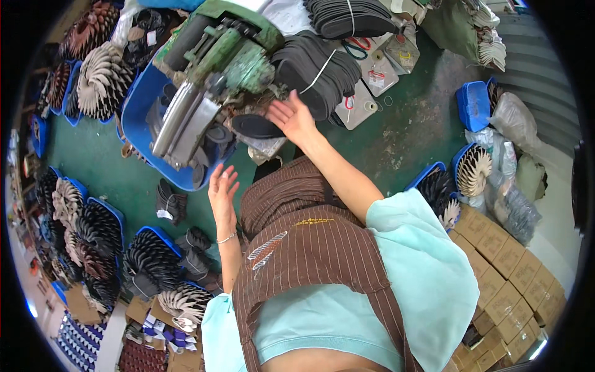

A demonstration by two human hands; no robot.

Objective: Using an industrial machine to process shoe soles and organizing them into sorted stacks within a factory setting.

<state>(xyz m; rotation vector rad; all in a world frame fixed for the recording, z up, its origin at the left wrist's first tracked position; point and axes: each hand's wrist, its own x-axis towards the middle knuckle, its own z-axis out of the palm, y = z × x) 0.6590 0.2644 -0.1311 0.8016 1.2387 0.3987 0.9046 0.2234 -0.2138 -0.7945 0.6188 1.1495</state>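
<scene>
A dark, flat shoe sole lies on the small work plate of a green machine. My right hand is at the sole's right end, fingers stretched out and apart; whether they touch it I cannot tell. My left hand, a bracelet on its wrist, hangs in front of the machine with its fingers spread and nothing in them. Between that hand and the machine stands a blue tub holding loose dark soles. Just behind my right hand is a strapped bundle of black soles.
Another tied sole bundle is at the back, near red-handled and green-handled scissors. Blue bins full of fanned shoe parts line the left side. Stacked cardboard boxes and plastic bags stand on the right.
</scene>
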